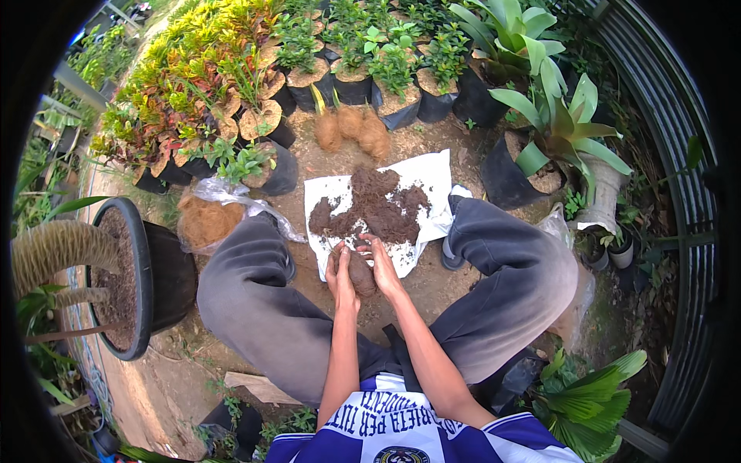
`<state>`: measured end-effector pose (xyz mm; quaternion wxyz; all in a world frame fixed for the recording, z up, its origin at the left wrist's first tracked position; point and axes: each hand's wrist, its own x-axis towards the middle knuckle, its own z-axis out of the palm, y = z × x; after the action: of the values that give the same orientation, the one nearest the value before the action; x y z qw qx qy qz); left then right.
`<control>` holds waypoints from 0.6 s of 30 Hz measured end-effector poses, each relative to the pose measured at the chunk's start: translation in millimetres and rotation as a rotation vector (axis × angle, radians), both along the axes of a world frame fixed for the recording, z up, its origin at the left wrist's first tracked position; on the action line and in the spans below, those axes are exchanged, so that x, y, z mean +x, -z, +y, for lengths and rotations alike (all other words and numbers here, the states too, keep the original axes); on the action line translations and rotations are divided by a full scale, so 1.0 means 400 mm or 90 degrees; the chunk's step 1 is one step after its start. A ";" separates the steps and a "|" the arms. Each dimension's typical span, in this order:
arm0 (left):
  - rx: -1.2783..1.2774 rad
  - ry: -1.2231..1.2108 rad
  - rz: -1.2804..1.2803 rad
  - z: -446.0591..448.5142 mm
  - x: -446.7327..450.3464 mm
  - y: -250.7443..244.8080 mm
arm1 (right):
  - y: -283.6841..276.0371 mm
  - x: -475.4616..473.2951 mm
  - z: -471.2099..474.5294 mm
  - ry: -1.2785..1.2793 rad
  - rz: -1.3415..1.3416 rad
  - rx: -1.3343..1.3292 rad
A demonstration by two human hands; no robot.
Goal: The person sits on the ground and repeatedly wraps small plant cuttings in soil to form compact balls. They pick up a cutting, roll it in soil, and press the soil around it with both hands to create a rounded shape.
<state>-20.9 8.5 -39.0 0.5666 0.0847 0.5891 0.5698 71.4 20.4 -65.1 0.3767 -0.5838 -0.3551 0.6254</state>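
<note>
Between my knees, my left hand (343, 278) and my right hand (382, 263) cup a rounded ball of dark brown soil (363, 278) from both sides. The fingertips of both hands meet its far end, where a little greenery seems to show by the left fingers. Just beyond them lies a white sheet (434, 168), spread flat on the ground. Heaped on it is dark, fibrous soil (379, 208), with crumbs scattered around the pile. Past the sheet sit three fibre-wrapped balls (350, 124) in a row, with upright leaves at the left ones.
To the left are a clear plastic bag of brown coconut fibre (209, 223) and a large black pot (168, 278) with a thick trunk. Several black-bagged seedlings (353, 87) line the back. A bagged broad-leaved plant (512, 173) and a pale stone-like pot (602, 194) stand right.
</note>
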 end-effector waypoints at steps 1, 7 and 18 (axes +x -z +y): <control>0.001 0.012 -0.020 0.001 -0.001 -0.004 | 0.005 0.002 0.001 -0.001 -0.002 -0.036; 0.023 0.055 0.033 -0.004 -0.019 0.019 | 0.015 -0.001 0.003 -0.010 0.080 -0.016; -0.022 0.114 0.063 0.022 -0.023 0.028 | 0.061 -0.027 -0.003 -0.069 0.114 0.007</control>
<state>-30.1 17.3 -50.1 0.5870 0.1552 0.6159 0.5021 60.4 19.4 -89.3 0.3753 -0.5036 -0.3547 0.6926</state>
